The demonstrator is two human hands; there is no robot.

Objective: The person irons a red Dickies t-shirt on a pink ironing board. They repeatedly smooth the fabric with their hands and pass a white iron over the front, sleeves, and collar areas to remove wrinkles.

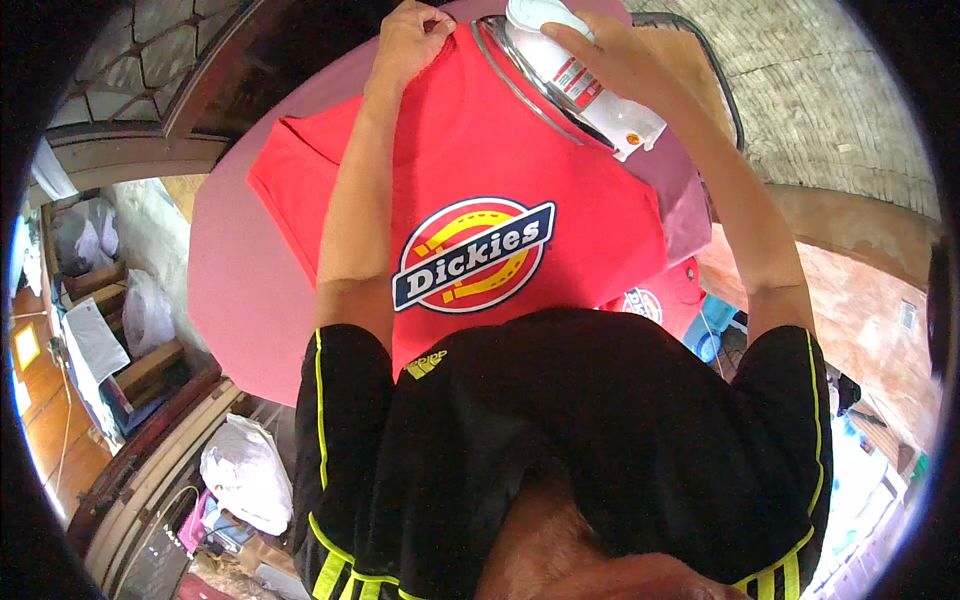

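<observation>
Two hands work on a red shirt (470, 170) spread on a pink ironing board (235, 290). The left hand (408, 40) pinches the shirt near its collar. The right hand (600, 50) grips a white iron (570, 75) resting on the shirt's upper part.

Your left hand (408, 40) pins the far edge of the red shirt (480, 150), and its forearm lies across the shirt's left half, blocking passage there. Your right hand (610, 55) grips the white iron (570, 75) at the far right corner of the pink board (235, 290), so that corner is taken. The shirt's middle between your arms lies open. The board's left side is bare pink cover, free up to its edge. A second red garment (660, 300) hangs off the board's right edge.
</observation>
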